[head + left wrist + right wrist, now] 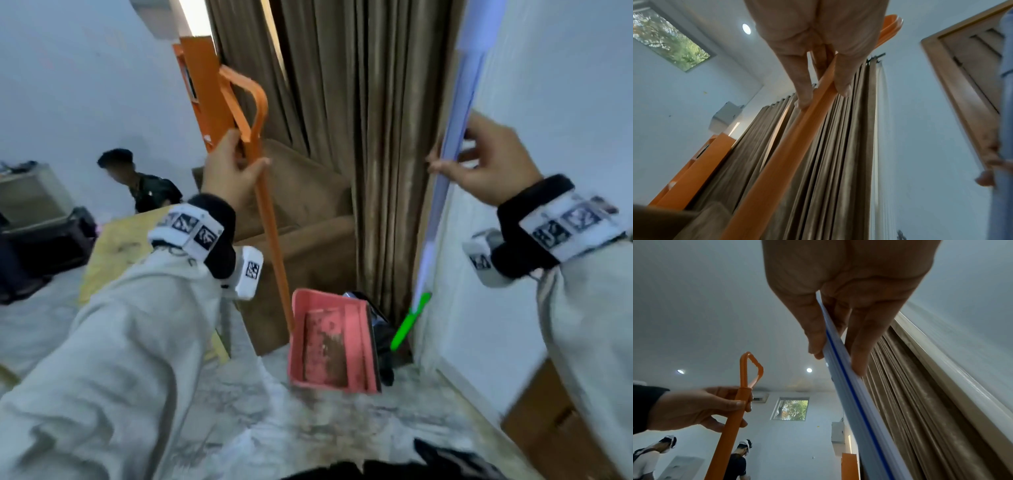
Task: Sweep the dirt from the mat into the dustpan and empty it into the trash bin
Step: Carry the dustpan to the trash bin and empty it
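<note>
Dustpan [334, 344] hangs low below the left hand [228, 168], whose grip clasps its orange handle [265, 219] high; the right hand [486, 164] pinches the broom stick [448, 154], probably for carrying both upright.

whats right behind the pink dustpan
A black trash bin sits behind the dustpan, before the brown curtain. The pan covers most of it; its contents are hidden.

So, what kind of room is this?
Probably a living room in a home: a brown sofa beside long brown curtains, a small high window and recessed ceiling lights.
</note>
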`<move>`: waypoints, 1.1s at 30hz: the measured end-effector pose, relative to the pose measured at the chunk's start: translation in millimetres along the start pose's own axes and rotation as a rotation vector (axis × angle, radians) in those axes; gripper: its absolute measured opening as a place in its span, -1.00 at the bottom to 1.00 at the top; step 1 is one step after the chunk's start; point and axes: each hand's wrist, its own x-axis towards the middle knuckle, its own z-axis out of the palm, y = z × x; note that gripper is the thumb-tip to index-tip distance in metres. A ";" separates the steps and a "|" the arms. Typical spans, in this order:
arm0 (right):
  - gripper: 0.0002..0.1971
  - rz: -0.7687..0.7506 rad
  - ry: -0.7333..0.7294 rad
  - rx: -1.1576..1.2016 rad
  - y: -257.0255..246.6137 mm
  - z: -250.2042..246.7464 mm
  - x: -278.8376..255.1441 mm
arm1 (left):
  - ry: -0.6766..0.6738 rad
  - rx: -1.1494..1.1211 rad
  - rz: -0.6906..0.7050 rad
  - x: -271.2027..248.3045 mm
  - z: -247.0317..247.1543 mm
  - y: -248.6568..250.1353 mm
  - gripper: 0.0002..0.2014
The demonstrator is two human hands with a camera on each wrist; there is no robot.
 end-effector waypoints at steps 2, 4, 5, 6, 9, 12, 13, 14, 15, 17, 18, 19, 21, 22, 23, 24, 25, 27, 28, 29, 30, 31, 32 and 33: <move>-0.57 -0.044 0.015 0.032 11.6 -0.8 20.1 | 0.031 0.004 0.019 11.2 5.8 10.0 -0.78; -0.58 -0.060 0.018 0.044 23.3 1.7 36.7 | 0.064 0.032 0.034 17.7 16.2 15.6 -0.78; -0.59 -0.066 0.013 0.038 29.6 3.6 43.3 | 0.074 0.045 0.039 19.2 24.3 17.8 -0.79; -0.60 -0.067 0.010 0.032 36.7 4.7 48.5 | 0.078 0.061 0.047 19.4 34.3 18.7 -0.80; -0.58 -0.073 0.007 0.049 65.1 5.2 57.4 | 0.115 0.129 0.053 17.2 70.8 14.3 -0.80; -0.56 -0.096 -0.024 0.099 92.9 0.6 65.3 | 0.200 0.145 0.022 12.6 104.7 6.5 -0.76; -0.55 -0.109 -0.037 0.114 101.6 -1.9 68.7 | 0.219 0.143 0.008 11.0 115.1 5.1 -0.73; -0.55 -0.116 -0.052 0.126 110.5 -5.2 72.3 | 0.229 0.150 -0.006 8.8 125.1 3.5 -0.72; -0.55 -0.119 -0.065 0.137 119.0 -9.7 75.4 | 0.238 0.161 -0.016 6.7 134.8 3.0 -0.72; -0.56 -0.132 -0.063 0.162 136.4 -20.9 80.5 | 0.258 0.181 -0.029 8.2 151.5 3.9 -0.73; -0.57 -0.137 -0.061 0.180 146.0 -26.8 82.7 | 0.271 0.192 -0.033 11.4 159.4 4.8 -0.73; -0.57 -0.142 -0.063 0.202 155.0 -32.3 84.5 | 0.282 0.202 -0.033 14.6 166.5 6.2 -0.74; -0.58 -0.150 -0.066 0.237 170.2 -41.2 88.2 | 0.299 0.230 -0.041 20.3 180.8 8.5 -0.76; -0.59 -0.153 -0.066 0.251 176.6 -44.9 89.9 | 0.305 0.245 -0.047 21.8 187.8 9.4 -0.76; -0.60 -0.158 -0.069 0.265 182.2 -48.5 91.4 | 0.311 0.256 -0.044 22.2 194.5 10.6 -0.76; -0.60 -0.163 -0.074 0.275 187.6 -51.8 92.5 | 0.313 0.266 -0.041 22.0 201.8 10.6 -0.75; -0.60 -0.168 -0.083 0.281 192.3 -55.2 92.9 | 0.311 0.276 -0.044 20.6 209.4 10.5 -0.75; -0.60 -0.173 -0.098 0.286 201.0 -60.5 92.3 | 0.298 0.294 -0.063 14.2 224.9 9.6 -0.76; -0.61 -0.174 -0.100 0.288 205.4 -62.6 91.9 | 0.293 0.295 -0.067 10.1 233.0 8.8 -0.76; -0.64 -0.173 -0.100 0.289 209.4 -64.5 91.5 | 0.288 0.294 -0.072 5.6 240.5 8.5 -0.77; -0.67 -0.168 -0.098 0.290 213.3 -66.2 91.3 | 0.280 0.294 -0.082 1.4 247.7 8.6 -0.77; -0.70 -0.163 -0.096 0.292 216.7 -67.6 91.4 | 0.266 0.290 -0.093 -2.7 254.3 8.2 -0.77; -0.71 -0.158 -0.094 0.297 219.5 -68.3 91.4 | 0.249 0.283 -0.108 -6.9 260.4 7.8 -0.77; -0.71 -0.155 -0.091 0.305 221.4 -69.2 91.5 | 0.233 0.275 -0.124 -10.3 266.2 7.5 -0.76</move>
